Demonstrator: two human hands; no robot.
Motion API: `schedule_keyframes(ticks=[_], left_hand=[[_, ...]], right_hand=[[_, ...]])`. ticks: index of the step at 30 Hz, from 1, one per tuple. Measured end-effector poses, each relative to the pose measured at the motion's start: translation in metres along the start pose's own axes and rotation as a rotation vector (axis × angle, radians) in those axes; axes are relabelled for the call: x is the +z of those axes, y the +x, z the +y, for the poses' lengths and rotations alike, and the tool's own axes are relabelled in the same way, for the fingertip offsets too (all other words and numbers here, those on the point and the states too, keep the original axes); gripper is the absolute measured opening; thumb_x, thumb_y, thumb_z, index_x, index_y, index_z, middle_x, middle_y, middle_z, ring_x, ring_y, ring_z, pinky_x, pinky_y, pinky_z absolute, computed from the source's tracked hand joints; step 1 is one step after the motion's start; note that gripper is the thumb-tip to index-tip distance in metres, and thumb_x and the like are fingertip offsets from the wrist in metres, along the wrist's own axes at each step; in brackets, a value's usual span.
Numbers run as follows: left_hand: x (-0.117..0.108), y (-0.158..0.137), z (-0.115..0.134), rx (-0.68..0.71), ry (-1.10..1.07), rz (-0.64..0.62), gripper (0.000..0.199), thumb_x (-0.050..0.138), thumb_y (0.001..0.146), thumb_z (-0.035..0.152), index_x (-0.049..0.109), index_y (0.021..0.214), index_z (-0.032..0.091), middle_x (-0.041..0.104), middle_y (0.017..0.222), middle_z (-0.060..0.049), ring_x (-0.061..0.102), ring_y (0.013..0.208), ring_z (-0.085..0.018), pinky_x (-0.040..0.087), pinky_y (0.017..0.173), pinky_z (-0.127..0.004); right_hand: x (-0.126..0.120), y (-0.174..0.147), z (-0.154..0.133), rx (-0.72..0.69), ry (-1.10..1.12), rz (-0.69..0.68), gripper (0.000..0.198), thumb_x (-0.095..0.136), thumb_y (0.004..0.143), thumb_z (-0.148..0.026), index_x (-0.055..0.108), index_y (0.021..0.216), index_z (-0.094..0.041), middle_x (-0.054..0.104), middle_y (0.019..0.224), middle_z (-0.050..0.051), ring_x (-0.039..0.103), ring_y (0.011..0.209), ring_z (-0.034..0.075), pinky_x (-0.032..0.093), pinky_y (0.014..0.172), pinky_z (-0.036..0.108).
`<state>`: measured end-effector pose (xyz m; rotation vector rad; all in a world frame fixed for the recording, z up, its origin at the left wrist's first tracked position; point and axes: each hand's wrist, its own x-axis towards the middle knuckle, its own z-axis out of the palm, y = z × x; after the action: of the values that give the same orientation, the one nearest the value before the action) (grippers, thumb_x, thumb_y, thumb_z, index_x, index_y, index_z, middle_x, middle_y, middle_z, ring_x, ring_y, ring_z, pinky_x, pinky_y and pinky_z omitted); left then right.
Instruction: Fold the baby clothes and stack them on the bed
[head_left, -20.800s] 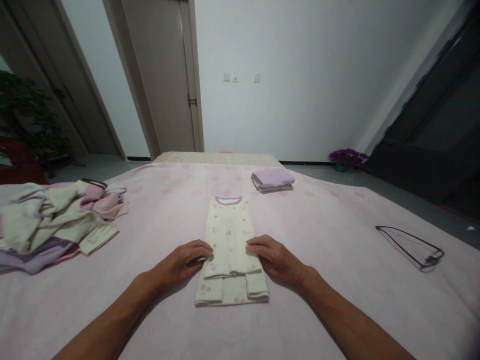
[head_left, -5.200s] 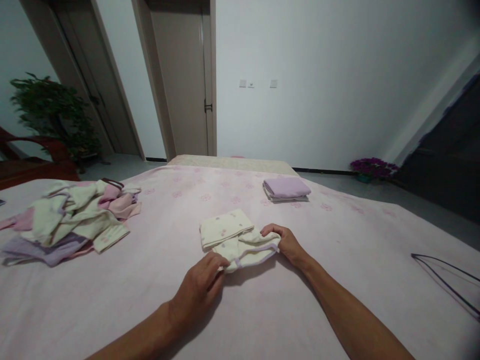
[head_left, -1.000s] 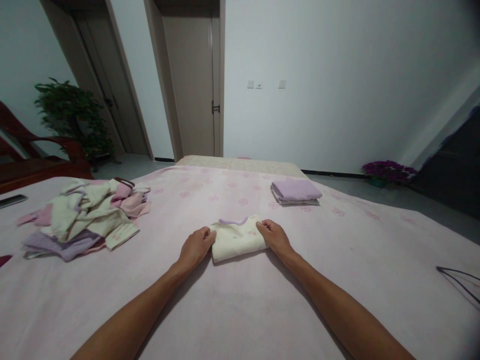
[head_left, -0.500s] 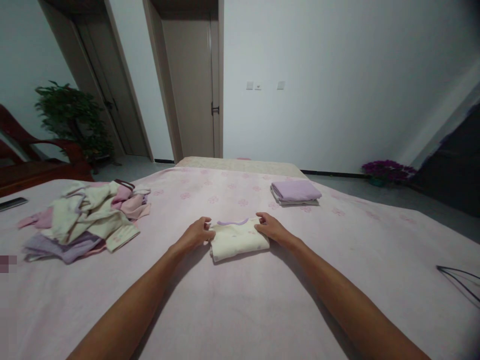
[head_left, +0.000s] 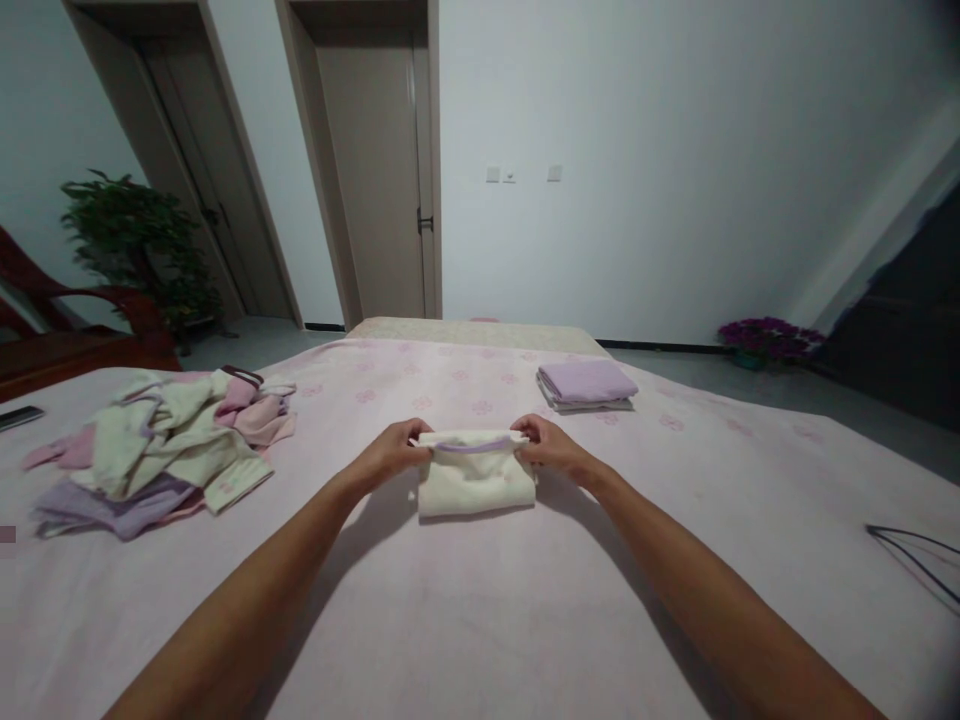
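Observation:
A cream shirt (head_left: 476, 485) with a lilac neckline lies folded in the middle of the pink-flowered bed cover (head_left: 465, 600). My left hand (head_left: 397, 450) pinches its far left corner between thumb and fingers. At the far right corner, my right hand (head_left: 551, 447) grips the shirt in the same way. The far edge is raised a little off the cover, with the neckline running between both hands. Some fingertips are hidden behind the cloth.
A loose heap of clothes (head_left: 165, 440) in cream, pink and purple lies to the left, near a phone (head_left: 21, 417). Beyond my right hand sits a stack of folded lilac and grey cloth (head_left: 586, 385). A black cable (head_left: 911, 555) lies at the far right.
The shirt's far edge has been lifted and drawn toward me, with the neckline now lower on the fold. Both hands have closed more tightly on the corners.

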<state>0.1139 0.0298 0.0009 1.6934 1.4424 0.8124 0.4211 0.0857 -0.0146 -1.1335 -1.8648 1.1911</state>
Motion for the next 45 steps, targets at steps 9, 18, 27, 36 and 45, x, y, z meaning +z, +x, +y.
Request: schedule_keyframes(ticks=[9,18,27,36,45], left_hand=[[0.032,-0.041,-0.013,0.633,0.446,0.202,0.029,0.051,0.069,0.001,0.054,0.089,0.021,0.06,0.104,-0.005,0.058,0.092,-0.017,0.044,0.076,-0.026],[0.022,-0.076,-0.03,0.301,0.249,0.177,0.021,0.047,0.081,0.013,0.058,0.097,0.022,0.064,0.097,-0.004,0.064,0.078,-0.016,0.049,0.07,-0.027],[0.027,-0.034,-0.028,-0.056,0.024,0.249,0.046,0.058,0.085,0.044,0.057,0.122,0.018,0.065,0.116,-0.012,0.068,0.083,-0.02,0.052,0.067,-0.03],[0.021,-0.031,-0.023,-0.27,-0.155,0.154,0.039,0.063,0.076,0.036,0.059,0.106,0.012,0.068,0.074,-0.004,0.065,0.066,-0.018,0.042,0.055,-0.025],[0.025,-0.027,-0.032,-0.289,-0.308,0.035,0.043,0.074,0.059,0.025,0.056,0.097,0.014,0.06,0.057,0.004,0.052,0.047,-0.011,0.033,0.047,-0.021]], right_hand=[[0.002,-0.059,0.014,-0.621,-0.675,0.159,0.036,0.047,0.067,0.002,0.056,0.091,-0.022,0.056,0.089,0.002,0.053,0.08,0.016,0.041,0.071,0.026],[0.006,-0.089,0.02,-0.534,-0.667,0.217,0.029,0.047,0.07,0.002,0.055,0.086,-0.021,0.056,0.083,0.002,0.053,0.075,0.016,0.04,0.068,0.027],[0.041,-0.085,-0.006,-0.494,-0.78,0.202,0.018,0.055,0.091,-0.016,0.062,0.107,-0.021,0.061,0.101,0.007,0.056,0.094,0.022,0.046,0.085,0.035],[0.044,-0.087,0.017,-0.401,-0.66,0.203,0.013,0.056,0.093,-0.019,0.064,0.102,-0.023,0.062,0.099,0.006,0.055,0.095,0.022,0.047,0.086,0.037],[0.041,-0.082,0.03,-0.2,-0.478,0.391,0.031,0.054,0.091,-0.028,0.059,0.121,-0.022,0.058,0.114,0.007,0.06,0.092,0.019,0.05,0.087,0.036]])
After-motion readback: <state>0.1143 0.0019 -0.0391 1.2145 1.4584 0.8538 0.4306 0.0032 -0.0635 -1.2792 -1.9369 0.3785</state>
